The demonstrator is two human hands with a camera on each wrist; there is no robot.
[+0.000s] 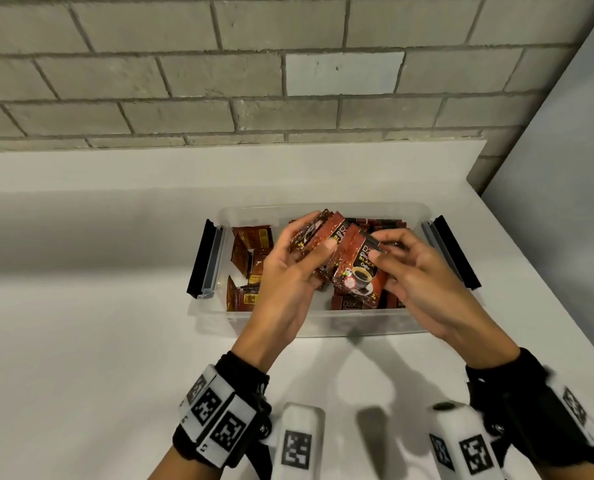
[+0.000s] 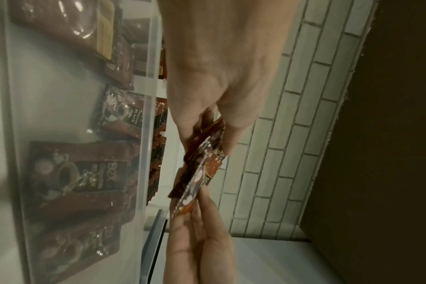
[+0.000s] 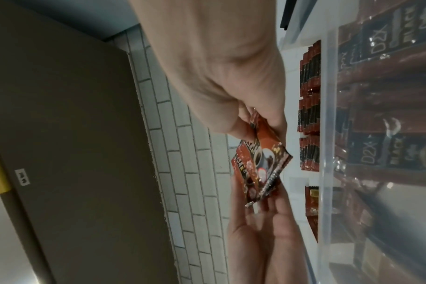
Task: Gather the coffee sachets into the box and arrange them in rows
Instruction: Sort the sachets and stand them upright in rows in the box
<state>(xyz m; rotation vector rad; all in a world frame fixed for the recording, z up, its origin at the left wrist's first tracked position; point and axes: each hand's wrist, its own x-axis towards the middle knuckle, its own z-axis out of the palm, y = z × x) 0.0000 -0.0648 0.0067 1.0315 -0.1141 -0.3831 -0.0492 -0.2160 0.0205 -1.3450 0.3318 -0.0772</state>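
Note:
A clear plastic box (image 1: 323, 325) with black latches sits on the white counter. Inside it lie loose red-brown coffee sachets (image 1: 250, 251) at the left, and a row stands on edge at the right (image 1: 368, 301). Above the box both hands hold a fanned bunch of sachets (image 1: 344, 261). My left hand (image 1: 299, 268) grips the bunch's left side, thumb on its front. My right hand (image 1: 402, 261) pinches the frontmost sachet (image 1: 359, 271) at its right edge. The left wrist view shows the bunch (image 2: 202, 169) edge-on between both hands; the right wrist view shows the sachets (image 3: 260, 165) pinched.
A grey brick wall (image 1: 254, 71) rises behind the counter. A pale panel (image 1: 565, 168) stands at the right, close to the box's right latch (image 1: 451, 251). White counter (image 1: 81, 306) stretches left of the box and in front of it.

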